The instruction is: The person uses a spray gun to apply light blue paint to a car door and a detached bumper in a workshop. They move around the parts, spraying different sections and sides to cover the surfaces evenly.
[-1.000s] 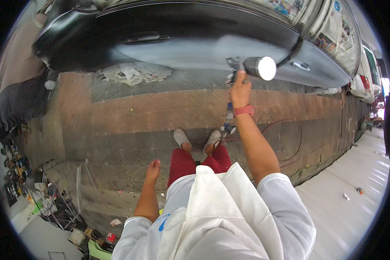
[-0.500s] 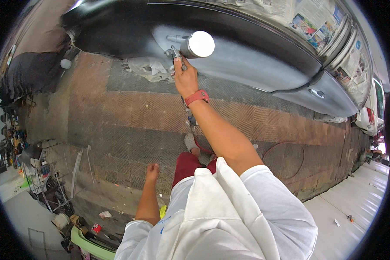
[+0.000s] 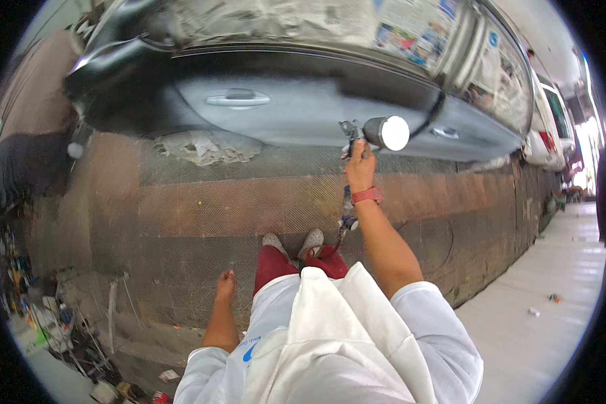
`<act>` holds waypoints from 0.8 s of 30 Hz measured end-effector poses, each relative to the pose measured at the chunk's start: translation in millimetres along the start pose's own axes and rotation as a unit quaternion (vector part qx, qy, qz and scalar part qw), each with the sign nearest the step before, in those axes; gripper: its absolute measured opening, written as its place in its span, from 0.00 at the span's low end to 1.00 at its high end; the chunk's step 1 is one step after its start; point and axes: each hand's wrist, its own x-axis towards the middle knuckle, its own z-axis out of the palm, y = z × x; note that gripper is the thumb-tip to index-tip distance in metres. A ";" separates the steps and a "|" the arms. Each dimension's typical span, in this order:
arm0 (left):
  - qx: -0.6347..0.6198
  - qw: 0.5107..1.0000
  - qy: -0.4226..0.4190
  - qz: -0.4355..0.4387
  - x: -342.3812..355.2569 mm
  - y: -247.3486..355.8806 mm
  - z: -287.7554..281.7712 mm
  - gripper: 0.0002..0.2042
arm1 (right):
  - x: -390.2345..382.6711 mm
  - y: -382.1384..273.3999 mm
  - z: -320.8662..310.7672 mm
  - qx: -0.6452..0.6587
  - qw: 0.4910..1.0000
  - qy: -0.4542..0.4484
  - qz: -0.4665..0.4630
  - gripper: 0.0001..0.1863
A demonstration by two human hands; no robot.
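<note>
My right hand [image 3: 361, 161], with a red band on its wrist, is shut on a spray gun [image 3: 353, 131] with a dark cup and white lid [image 3: 395, 132]. A fitting and hose [image 3: 347, 222] hang below it. The gun is in front of a car side [image 3: 303, 111], part glossy black, part misty grey, near the door seam; whether it touches cannot be told. A door handle [image 3: 238, 99] is left of the gun, another [image 3: 444, 132] right. My left hand [image 3: 225, 284] hangs low, holding nothing, fingers loosely apart.
Newspaper masking [image 3: 417, 34] covers the windows. Crumpled sheeting [image 3: 205, 147] lies below the car. A white vehicle [image 3: 542, 145] stands at right, beside a pale panel surface [image 3: 532, 283]. Clutter and a metal frame [image 3: 74, 343] are at lower left. My feet [image 3: 311, 244] stand on patterned flooring [image 3: 249, 202].
The spray gun swept left toward the front handle, then back right to near the seam. The whole view has shifted, with the car's windows now showing more.
</note>
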 end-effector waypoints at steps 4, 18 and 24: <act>0.049 0.996 -0.015 0.071 19.2 44.1 30.2 0.20 | 31.7 28.5 -93.0 -0.009 0.995 0.097 -0.001 0.31; -0.124 0.679 0.229 0.686 -301.5 382.8 127.5 0.11 | 125.7 35.3 -225.6 -0.039 0.971 0.236 -0.005 0.36; -0.220 0.143 0.178 0.949 -450.6 466.4 46.9 0.14 | 56.7 -30.5 -99.8 0.018 0.996 0.065 0.060 0.32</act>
